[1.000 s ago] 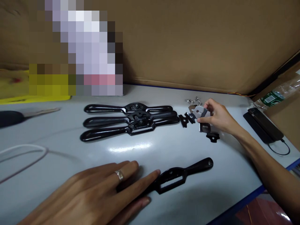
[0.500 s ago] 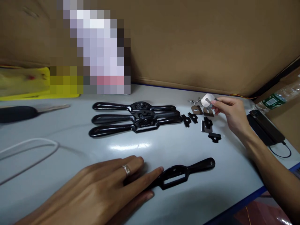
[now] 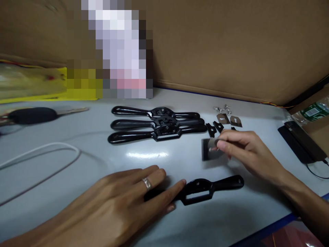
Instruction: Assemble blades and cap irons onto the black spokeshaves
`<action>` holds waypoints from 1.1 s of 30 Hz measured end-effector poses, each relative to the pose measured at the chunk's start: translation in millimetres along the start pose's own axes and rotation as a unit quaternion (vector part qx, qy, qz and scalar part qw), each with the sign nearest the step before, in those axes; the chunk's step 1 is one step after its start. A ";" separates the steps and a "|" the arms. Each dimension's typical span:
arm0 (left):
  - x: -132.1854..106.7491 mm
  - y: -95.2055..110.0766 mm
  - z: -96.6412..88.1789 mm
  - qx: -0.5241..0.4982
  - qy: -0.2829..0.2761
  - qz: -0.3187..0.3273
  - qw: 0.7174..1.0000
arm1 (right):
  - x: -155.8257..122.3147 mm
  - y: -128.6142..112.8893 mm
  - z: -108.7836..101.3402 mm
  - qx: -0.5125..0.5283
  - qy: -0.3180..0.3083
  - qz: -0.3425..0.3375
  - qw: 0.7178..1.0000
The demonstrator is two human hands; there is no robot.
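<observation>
My left hand [image 3: 120, 202], with a ring on one finger, is closed around the left handle of a black spokeshave body [image 3: 197, 188] lying at the front of the table. Its right handle and slotted middle stay uncovered. To the right and a little above, my right hand [image 3: 246, 151] pinches a flat metal spokeshave blade [image 3: 207, 149] over the table, slightly blurred. Beyond it lie two more blades [image 3: 223, 118], several small black lever caps [image 3: 211, 129], partly hidden by my right hand, and several silver thumbscrews [image 3: 221, 109].
Three more spokeshave bodies [image 3: 156, 133] lie side by side mid-table. To the left are a black-handled tool [image 3: 33, 115], a white cable [image 3: 51, 145] and a yellow packet [image 3: 33, 82]. A black device [image 3: 304, 140] and a plastic bottle [image 3: 312, 111] sit at right. Cardboard [image 3: 231, 44] stands behind.
My right hand has brought the blade from the small parts at the back toward the spokeshave body in front. My left hand keeps its hold. The view has shifted slightly.
</observation>
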State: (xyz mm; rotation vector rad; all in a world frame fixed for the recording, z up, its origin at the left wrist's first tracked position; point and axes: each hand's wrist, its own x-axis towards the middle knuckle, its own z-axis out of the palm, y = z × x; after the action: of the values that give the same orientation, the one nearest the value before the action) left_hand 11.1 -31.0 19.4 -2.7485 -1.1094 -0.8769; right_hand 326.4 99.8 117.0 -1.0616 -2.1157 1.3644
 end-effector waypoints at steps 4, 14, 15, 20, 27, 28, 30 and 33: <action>11.1 2.9 -0.7 0.010 0.022 0.013 1.000 | -6.2 -7.7 18.7 0.029 -0.127 0.016 0.991; -2.1 2.5 6.7 0.004 0.018 -0.002 1.000 | -0.3 3.3 18.2 -0.116 -0.189 -0.011 0.975; -3.8 2.0 7.2 0.000 0.018 -0.003 1.000 | -0.5 3.1 19.0 -0.131 -0.191 -0.018 0.973; -10.6 -1.2 10.6 -0.016 0.020 0.002 1.000 | -3.3 3.1 25.7 -0.131 -0.193 0.008 0.972; -11.3 -0.2 13.1 0.000 0.026 0.003 1.000 | 0.8 3.0 20.3 -0.062 -0.185 0.023 0.980; -10.5 0.2 12.6 -0.002 0.025 0.006 1.000 | 1.8 2.2 18.8 -0.066 -0.197 0.014 0.978; -6.8 0.8 10.4 -0.012 0.026 0.010 1.000 | 3.0 0.3 17.7 -0.083 -0.230 -0.001 0.970; 2.5 1.0 5.2 -0.023 0.027 0.018 0.999 | 3.2 -2.0 22.1 -0.096 -0.251 0.012 0.963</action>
State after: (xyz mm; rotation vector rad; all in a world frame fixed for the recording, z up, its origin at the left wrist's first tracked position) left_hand 15.7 -29.0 16.5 -2.7545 -1.0411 -0.9774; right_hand 308.6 88.8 108.9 -0.8770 -2.6503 1.5949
